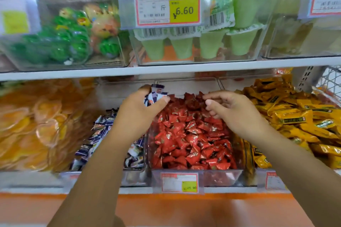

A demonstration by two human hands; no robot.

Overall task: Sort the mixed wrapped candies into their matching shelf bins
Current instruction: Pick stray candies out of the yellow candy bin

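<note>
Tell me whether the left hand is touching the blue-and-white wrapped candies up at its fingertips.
Touching. The head view shows the left hand pinching the blue-and-white wrapped candies between thumb and fingers.

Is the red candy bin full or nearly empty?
Full: red candies pile across the clear bin, heaped higher toward the back.
</note>
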